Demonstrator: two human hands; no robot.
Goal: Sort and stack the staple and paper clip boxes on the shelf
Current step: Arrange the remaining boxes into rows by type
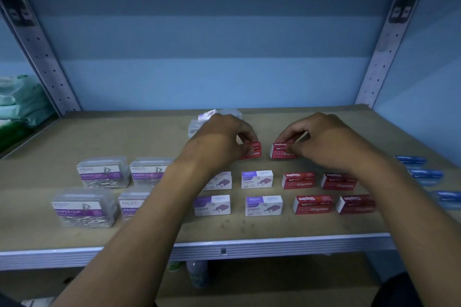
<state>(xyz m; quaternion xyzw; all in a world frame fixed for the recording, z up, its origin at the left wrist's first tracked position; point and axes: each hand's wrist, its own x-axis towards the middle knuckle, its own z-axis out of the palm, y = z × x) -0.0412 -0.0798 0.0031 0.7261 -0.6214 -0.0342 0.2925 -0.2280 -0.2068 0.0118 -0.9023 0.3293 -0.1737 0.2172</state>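
Observation:
My left hand (222,136) pinches a red staple box (253,151) at mid-shelf. My right hand (321,138) pinches a second red staple box (280,151) just to its right; a small gap separates the two boxes. Nearer me, several red staple boxes (313,204) sit in two rows at the right. White-and-purple staple boxes (257,179) lie in the middle rows. Clear paper clip boxes (102,175) with purple labels stand at the left, partly hidden by my left forearm.
The wooden shelf board (119,137) has a metal front edge (274,244). Blue boxes (426,176) lie at the right edge. Clear boxes (224,113) sit behind my left hand. Perforated uprights (47,57) flank the bay; green packets (20,99) are far left.

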